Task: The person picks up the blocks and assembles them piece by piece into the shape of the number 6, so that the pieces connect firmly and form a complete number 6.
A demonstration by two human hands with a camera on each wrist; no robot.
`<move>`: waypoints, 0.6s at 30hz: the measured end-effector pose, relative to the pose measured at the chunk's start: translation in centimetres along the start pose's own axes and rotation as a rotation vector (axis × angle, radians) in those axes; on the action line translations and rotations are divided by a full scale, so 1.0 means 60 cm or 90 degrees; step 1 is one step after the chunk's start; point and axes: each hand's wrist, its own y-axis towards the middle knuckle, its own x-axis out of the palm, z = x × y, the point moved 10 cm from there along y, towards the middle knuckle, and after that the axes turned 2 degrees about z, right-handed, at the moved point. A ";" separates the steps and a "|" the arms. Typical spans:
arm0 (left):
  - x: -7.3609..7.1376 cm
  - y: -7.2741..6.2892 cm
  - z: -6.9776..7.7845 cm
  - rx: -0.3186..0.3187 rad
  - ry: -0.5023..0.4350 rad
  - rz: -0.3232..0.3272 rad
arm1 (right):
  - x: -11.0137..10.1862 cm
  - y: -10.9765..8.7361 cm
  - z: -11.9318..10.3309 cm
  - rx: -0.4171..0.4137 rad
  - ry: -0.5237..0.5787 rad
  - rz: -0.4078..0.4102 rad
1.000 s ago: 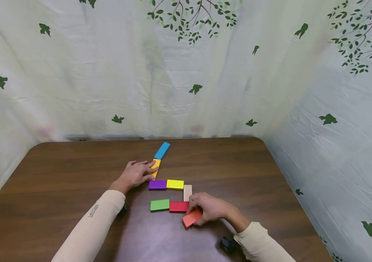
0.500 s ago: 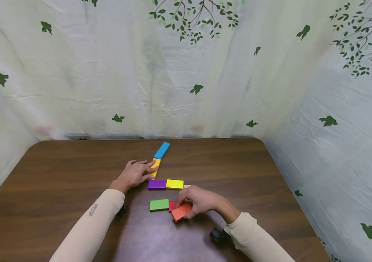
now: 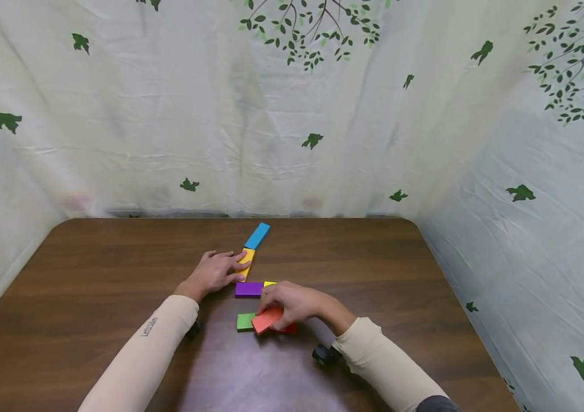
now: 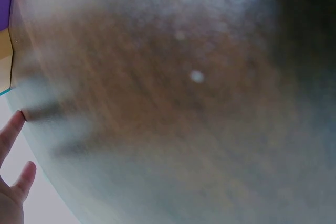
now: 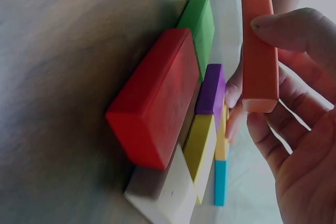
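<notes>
The right grip (image 3: 294, 300) pinched the coral block (image 3: 266, 321) aloft, overlapping the green block's (image 3: 243, 323) right end in the head view, long axis aslant to it. The left grip (image 3: 214, 272), fingers extended onto the amber block (image 3: 249, 257), lay farther beyond the green block.

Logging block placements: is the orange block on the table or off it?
Off the table: the right hand pinches the orange block, and the right wrist view shows it raised above the red block.
</notes>
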 end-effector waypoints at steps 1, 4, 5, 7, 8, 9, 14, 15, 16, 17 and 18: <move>0.000 0.000 0.000 0.000 0.000 -0.001 | 0.001 0.004 0.000 0.002 0.001 -0.002; 0.001 0.000 -0.001 -0.001 -0.002 -0.004 | 0.002 0.016 0.000 0.009 0.012 -0.004; 0.001 0.000 -0.001 0.000 -0.002 -0.003 | 0.002 0.020 0.000 0.011 0.017 -0.004; 0.000 0.000 -0.001 0.001 -0.004 -0.002 | 0.003 0.027 0.000 0.013 0.017 -0.002; 0.000 -0.001 -0.002 0.000 -0.006 -0.002 | 0.003 0.030 0.000 0.012 0.019 0.000; 0.000 -0.001 -0.002 0.002 -0.005 0.000 | 0.004 0.034 0.000 0.013 0.018 0.001; -0.001 -0.003 -0.004 0.000 -0.012 0.003 | 0.005 0.050 0.003 0.018 0.017 0.016; -0.001 -0.003 -0.004 -0.001 -0.015 0.005 | 0.005 0.053 0.004 0.017 0.015 0.020; -0.001 -0.003 -0.004 -0.003 -0.019 0.004 | 0.004 0.056 0.004 0.017 0.015 0.024; -0.001 -0.003 -0.004 -0.004 -0.020 0.005 | 0.004 0.059 0.004 0.015 0.016 0.027; -0.001 -0.003 -0.004 -0.004 -0.021 0.006 | 0.004 0.062 0.003 0.013 0.012 0.031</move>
